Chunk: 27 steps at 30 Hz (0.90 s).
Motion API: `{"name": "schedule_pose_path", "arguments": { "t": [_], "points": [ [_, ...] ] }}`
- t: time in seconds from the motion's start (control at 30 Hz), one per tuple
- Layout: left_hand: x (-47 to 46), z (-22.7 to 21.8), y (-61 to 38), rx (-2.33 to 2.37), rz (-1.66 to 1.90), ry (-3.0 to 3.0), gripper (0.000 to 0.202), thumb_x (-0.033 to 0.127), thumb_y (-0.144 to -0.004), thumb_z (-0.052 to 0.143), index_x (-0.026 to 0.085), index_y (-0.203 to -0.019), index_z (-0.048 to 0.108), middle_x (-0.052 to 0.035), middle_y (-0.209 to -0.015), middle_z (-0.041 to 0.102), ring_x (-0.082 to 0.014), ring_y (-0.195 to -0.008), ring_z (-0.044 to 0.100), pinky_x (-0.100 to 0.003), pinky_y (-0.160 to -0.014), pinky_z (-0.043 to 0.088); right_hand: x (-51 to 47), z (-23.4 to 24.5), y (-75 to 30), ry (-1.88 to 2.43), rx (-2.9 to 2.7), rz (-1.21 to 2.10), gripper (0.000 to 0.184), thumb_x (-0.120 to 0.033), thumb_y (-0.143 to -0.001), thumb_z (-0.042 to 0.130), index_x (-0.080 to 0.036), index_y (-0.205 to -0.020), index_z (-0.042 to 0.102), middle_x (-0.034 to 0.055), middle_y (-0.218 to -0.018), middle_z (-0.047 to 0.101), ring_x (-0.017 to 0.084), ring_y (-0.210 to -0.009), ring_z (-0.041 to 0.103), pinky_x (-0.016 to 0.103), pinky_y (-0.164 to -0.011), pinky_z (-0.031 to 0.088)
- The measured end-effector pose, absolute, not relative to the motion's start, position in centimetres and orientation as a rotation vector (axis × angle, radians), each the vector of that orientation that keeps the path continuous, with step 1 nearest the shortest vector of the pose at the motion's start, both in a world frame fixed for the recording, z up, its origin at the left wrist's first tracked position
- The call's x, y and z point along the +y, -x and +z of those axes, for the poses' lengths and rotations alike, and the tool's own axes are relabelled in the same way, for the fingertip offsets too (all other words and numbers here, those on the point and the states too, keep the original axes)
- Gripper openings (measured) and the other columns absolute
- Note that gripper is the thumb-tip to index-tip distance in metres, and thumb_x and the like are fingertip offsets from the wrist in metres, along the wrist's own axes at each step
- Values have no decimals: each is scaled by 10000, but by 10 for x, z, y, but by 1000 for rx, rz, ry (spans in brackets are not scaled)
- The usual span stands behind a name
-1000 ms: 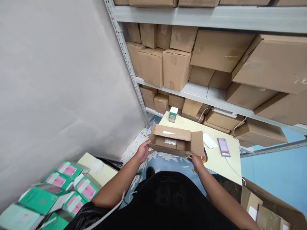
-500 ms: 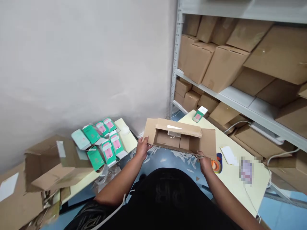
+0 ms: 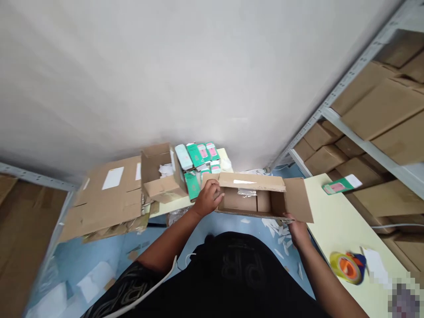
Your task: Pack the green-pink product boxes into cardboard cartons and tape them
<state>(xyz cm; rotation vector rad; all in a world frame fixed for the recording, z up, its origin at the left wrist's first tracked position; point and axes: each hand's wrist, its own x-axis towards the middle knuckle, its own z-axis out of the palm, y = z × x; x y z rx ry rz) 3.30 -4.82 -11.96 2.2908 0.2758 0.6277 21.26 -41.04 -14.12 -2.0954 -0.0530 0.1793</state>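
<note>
An open cardboard box is held up in front of me, its flaps spread and its inside facing me. A strip of clear tape shows within it. My left hand is closed on the box's left end, with the fingers over the flap. At the near right corner my right hand grips the edge, its fingers partly hidden under the box. Just beyond my left hand, several green-and-pink small boxes lie on a pale table, partly covered by the held box.
Another open carton with white paper inside stands left of the green boxes, beside flattened cardboard. On the right table are a tape dispenser and one green box. Shelves hold cartons. Paper scraps litter the floor.
My view has swung left, toward the flattened cardboard and green boxes. The held box has come round with it. My left hand has shifted up over the left flap.
</note>
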Motion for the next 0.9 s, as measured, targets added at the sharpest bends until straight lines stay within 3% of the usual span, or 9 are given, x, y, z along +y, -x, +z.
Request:
{"name": "schedule_pose_path", "arguments": {
  "t": [0.07, 0.13, 0.23, 0.33, 0.5, 0.7, 0.8, 0.9],
  "points": [
    [-36, -117, -19, 264, 763, -2306, 98, 249, -904, 658, 207, -990, 643, -115, -1199, 592, -247, -1132, 631, -424, -1046, 532, -399, -134, -205, 2146, -60, 247, 430, -524, -662, 704, -191, -934, 712, 112, -1021, 772, 316, -1020, 664, 404, -961, 505],
    [-24, -112, -9, 204, 837, -2333, 190, 221, -908, 641, 200, -1097, 652, -137, -1292, 572, -260, -1225, 610, -436, -1084, 517, -389, -126, -198, 2206, -52, 338, 451, -557, -650, 694, -185, -904, 720, 124, -1036, 776, 325, -1019, 669, 410, -951, 514],
    [-6, -100, 0, 179, 820, -2408, 387, 202, -916, 624, 202, -1303, 627, -167, -1571, 420, -314, -1483, 421, -497, -1212, 400, -377, -111, -189, 2276, -60, 443, 462, -589, -656, 674, -185, -872, 737, 134, -1018, 783, 338, -987, 686, 422, -896, 534],
    [9, -89, 4, 304, 683, -2457, 527, 241, -910, 651, 229, -1431, 578, -144, -1675, 322, -347, -1562, 292, -545, -1252, 311, -370, -100, -187, 2290, -94, 517, 439, -587, -659, 688, -195, -849, 744, 121, -981, 791, 330, -968, 701, 409, -860, 548],
    [23, -69, 2, 538, 474, -2393, 788, 338, -902, 679, 235, -1615, 360, -148, -1597, 457, -328, -1480, 427, -503, -1235, 327, -359, -87, -208, 2249, -254, 511, 402, -569, -654, 699, -204, -820, 734, 115, -1007, 788, 318, -988, 705, 404, -905, 543],
    [21, -63, 8, 954, 413, -2295, 540, 444, -945, 629, 196, -1423, 592, -139, -1307, 632, -318, -1273, 560, -455, -1122, 438, -334, -80, -237, 2250, -543, 668, 353, -579, -651, 640, -237, -694, 718, 97, -866, 786, 336, -919, 712, 449, -909, 545],
    [17, -71, 22, 1215, 494, -2343, 401, 475, -942, 636, 207, -1224, 729, -126, -1160, 626, -304, -1188, 568, -448, -1098, 436, -319, -84, -239, 2228, -646, 731, 350, -567, -653, 632, -243, -736, 735, 101, -916, 790, 341, -958, 711, 444, -908, 550],
    [17, -70, 44, 1355, 479, -2458, 315, 453, -951, 621, 203, -1046, 788, -129, -1130, 644, -301, -1163, 567, -447, -1070, 427, -304, -89, -230, 2191, -719, 809, 370, -565, -663, 633, -233, -780, 747, 115, -983, 790, 345, -1017, 703, 436, -931, 545]
  ]
}}
